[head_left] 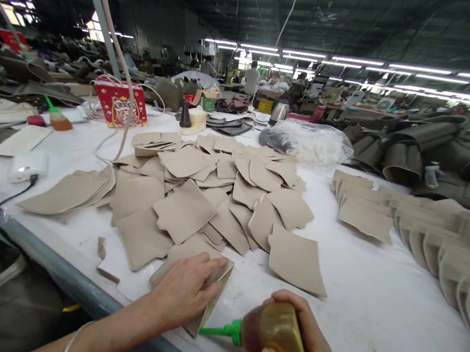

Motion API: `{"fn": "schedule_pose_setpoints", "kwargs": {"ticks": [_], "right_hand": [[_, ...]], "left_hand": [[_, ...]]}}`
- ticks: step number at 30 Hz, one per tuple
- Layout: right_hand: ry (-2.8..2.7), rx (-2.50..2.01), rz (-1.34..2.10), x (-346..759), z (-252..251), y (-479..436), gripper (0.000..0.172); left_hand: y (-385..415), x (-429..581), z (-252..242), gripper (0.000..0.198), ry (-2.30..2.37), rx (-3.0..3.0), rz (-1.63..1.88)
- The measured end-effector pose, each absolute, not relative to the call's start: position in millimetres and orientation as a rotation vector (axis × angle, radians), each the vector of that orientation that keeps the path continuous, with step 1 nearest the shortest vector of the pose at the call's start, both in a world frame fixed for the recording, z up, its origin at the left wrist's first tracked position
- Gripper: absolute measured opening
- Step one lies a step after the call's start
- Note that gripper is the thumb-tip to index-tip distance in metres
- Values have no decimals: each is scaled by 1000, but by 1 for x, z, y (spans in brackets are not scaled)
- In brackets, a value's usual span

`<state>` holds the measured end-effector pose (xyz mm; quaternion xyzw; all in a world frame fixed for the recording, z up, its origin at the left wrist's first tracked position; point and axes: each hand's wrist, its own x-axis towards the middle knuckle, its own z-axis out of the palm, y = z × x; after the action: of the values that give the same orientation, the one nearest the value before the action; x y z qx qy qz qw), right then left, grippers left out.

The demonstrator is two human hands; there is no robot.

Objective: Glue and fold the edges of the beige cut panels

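Observation:
My left hand [186,295] lies on a beige cut piece [201,253] near the table's front edge, fingers curled over its lifted right edge. My right hand [306,351] grips an amber glue bottle [278,329] lying sideways. Its green nozzle [218,331] points left and touches the lower edge of that piece. Behind them, several more beige pieces [214,196] lie spread in an overlapping heap on the white table [372,320].
A row of overlapping beige pieces [429,234] runs along the right side. A clear plastic bag [310,143], a red printed bag [117,102], a second glue bottle [58,119] and a white device with a cable [27,165] sit further back. People work in the far background.

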<state>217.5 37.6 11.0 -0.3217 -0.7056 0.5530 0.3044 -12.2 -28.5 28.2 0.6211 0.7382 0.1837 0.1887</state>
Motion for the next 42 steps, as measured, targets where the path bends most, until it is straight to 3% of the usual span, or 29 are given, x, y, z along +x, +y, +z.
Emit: {"fn": "schedule_pose_setpoints", "kwargs": {"ticks": [7, 13, 21, 30, 34, 38, 42], "right_hand": [[-1872, -916, 1146, 218, 13, 48, 45], [-1907, -709, 1345, 219, 6, 49, 47], [-1915, -873, 956, 218, 8, 81, 48], [-1430, -878, 1656, 222, 3, 75, 54], [-861, -755, 1937, 235, -2, 91, 43], [-446, -584, 2021, 247, 7, 102, 25], [-150, -513, 1926, 261, 24, 110, 27]], "left_hand": [[-27, -13, 25, 43, 2077, 1771, 515], [-27, -12, 29, 45, 2066, 1743, 513], [-24, -11, 32, 45, 2040, 1730, 499], [-21, -18, 33, 41, 1961, 1667, 575], [-28, -36, 19, 42, 2142, 1679, 618], [-31, -52, 12, 56, 2306, 1729, 337], [-14, -51, 34, 66, 2193, 1768, 93]]}}
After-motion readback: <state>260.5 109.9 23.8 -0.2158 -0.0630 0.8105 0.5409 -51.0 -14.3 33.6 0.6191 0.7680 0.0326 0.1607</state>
